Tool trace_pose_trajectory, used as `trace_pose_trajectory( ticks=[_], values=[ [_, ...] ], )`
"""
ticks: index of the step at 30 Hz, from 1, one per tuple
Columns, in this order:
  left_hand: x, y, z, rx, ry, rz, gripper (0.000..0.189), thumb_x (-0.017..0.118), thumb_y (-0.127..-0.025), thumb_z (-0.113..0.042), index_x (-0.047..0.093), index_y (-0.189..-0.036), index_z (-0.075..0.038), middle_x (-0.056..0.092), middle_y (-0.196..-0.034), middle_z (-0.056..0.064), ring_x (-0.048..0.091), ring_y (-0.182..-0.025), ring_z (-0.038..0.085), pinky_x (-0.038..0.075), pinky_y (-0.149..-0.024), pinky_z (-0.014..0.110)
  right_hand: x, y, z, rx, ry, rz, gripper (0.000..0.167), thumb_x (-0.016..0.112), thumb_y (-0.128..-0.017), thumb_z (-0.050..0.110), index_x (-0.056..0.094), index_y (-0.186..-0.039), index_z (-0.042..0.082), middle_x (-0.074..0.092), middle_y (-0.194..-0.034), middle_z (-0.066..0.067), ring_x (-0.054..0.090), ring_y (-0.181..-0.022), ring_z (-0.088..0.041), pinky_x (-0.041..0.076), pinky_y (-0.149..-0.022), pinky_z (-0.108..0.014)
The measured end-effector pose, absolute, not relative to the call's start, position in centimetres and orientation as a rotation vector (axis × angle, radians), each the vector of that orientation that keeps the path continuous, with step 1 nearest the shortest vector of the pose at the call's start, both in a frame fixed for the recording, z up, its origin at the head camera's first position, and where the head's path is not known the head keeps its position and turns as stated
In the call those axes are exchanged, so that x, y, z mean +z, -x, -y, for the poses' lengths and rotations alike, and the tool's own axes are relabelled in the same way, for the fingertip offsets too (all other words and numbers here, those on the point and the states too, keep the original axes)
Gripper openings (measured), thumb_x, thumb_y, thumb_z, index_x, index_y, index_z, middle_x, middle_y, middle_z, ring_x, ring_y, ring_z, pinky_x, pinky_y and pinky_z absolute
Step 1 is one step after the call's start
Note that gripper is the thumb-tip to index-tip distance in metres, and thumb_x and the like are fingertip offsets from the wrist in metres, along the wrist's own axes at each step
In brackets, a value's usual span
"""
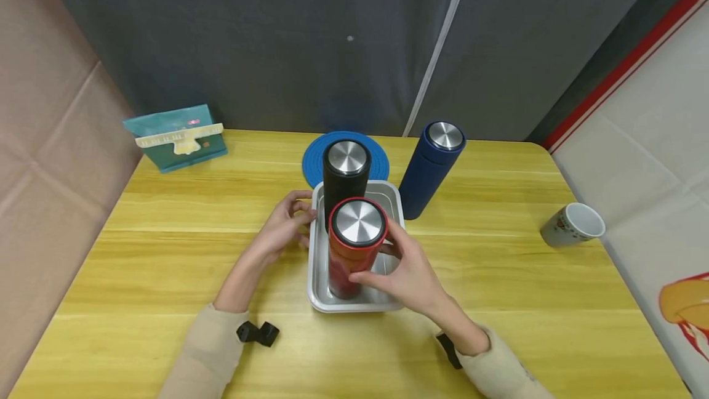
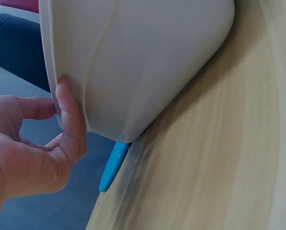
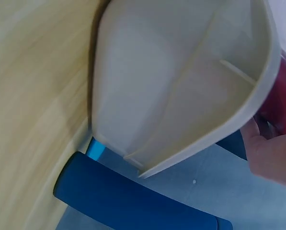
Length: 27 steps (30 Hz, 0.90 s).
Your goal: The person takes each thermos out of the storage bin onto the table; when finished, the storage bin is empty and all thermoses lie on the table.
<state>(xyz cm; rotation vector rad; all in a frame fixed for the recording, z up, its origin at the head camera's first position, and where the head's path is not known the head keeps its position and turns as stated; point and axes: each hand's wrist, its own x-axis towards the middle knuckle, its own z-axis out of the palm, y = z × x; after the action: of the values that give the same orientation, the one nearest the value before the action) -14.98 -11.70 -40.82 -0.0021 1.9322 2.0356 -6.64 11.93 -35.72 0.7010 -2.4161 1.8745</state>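
Observation:
A grey rectangular tray (image 1: 318, 288) stands on the table, its left rim pinched by my left hand (image 1: 279, 226) between thumb and fingers. In the left wrist view that hand (image 2: 42, 143) is at the edge of the tray (image 2: 147, 57). My right hand (image 1: 412, 270) grips a red thermos (image 1: 354, 257) with a steel lid, upright inside the tray. Behind it a black thermos (image 1: 344, 183) also stands in the tray, its lower part hidden by the red one. The right wrist view shows the right hand (image 3: 272, 153) beside the red thermos (image 3: 281, 98), beyond the tray wall.
A dark blue thermos (image 1: 423, 177) stands just right of the tray. Behind the tray lies a round blue mat (image 1: 376, 156), partly covered. A green bag with a clip (image 1: 183, 140) sits at the back left, a white cup (image 1: 570, 226) near the right wall.

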Motion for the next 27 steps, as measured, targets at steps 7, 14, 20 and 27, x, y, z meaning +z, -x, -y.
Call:
trace_pose_trajectory(
  ticks=[7, 14, 20, 27],
  values=[
    [-40.8, 14.9, 11.9, 2.04, -0.011, -1.937, 0.046, 0.053, -0.094, -0.001, 0.037, -0.137, 0.001, 0.052, -0.104, 0.014, 0.057, -0.074, 0.019, 0.054, -0.045, 0.031, -34.7, 6.4, -12.2, 1.863, -0.676, 2.395, 0.077, 0.087, -0.068, 0.003, 0.049, -0.136, 0.011, 0.06, -0.123, -0.002, 0.057, -0.111, -0.02, 0.055, -0.09, -0.035],
    [-40.8, 14.8, 11.8, 2.025, -0.009, -1.934, 0.047, 0.053, -0.094, -0.002, 0.037, -0.138, 0.001, 0.052, -0.106, 0.016, 0.058, -0.076, 0.022, 0.056, -0.049, 0.033, -33.6, 6.5, -13.4, 1.761, -0.625, 2.347, 0.08, 0.086, -0.066, -0.002, 0.049, -0.137, 0.01, 0.059, -0.125, -0.003, 0.058, -0.108, -0.021, 0.055, -0.087, -0.032],
    [-40.9, 14.7, 11.6, 1.995, -0.013, -1.961, 0.046, 0.053, -0.095, -0.002, 0.037, -0.138, 0.001, 0.053, -0.105, 0.017, 0.058, -0.077, 0.022, 0.056, -0.048, 0.031, -32.7, 6.9, -14.7, 1.757, -0.544, 2.233, 0.078, 0.082, -0.064, -0.013, 0.051, -0.133, 0.002, 0.059, -0.122, -0.007, 0.059, -0.106, -0.022, 0.055, -0.087, -0.027],
    [-41.0, 14.9, 11.7, 2.005, 0.0, -1.97, 0.046, 0.053, -0.095, -0.002, 0.038, -0.138, 0.0, 0.052, -0.105, 0.016, 0.056, -0.076, 0.023, 0.055, -0.047, 0.031, -31.0, 8.0, -15.7, 1.707, -0.555, 2.161, 0.073, 0.082, -0.064, -0.014, 0.055, -0.129, 0.002, 0.061, -0.117, -0.009, 0.06, -0.103, -0.025, 0.055, -0.085, -0.026]
  ],
)
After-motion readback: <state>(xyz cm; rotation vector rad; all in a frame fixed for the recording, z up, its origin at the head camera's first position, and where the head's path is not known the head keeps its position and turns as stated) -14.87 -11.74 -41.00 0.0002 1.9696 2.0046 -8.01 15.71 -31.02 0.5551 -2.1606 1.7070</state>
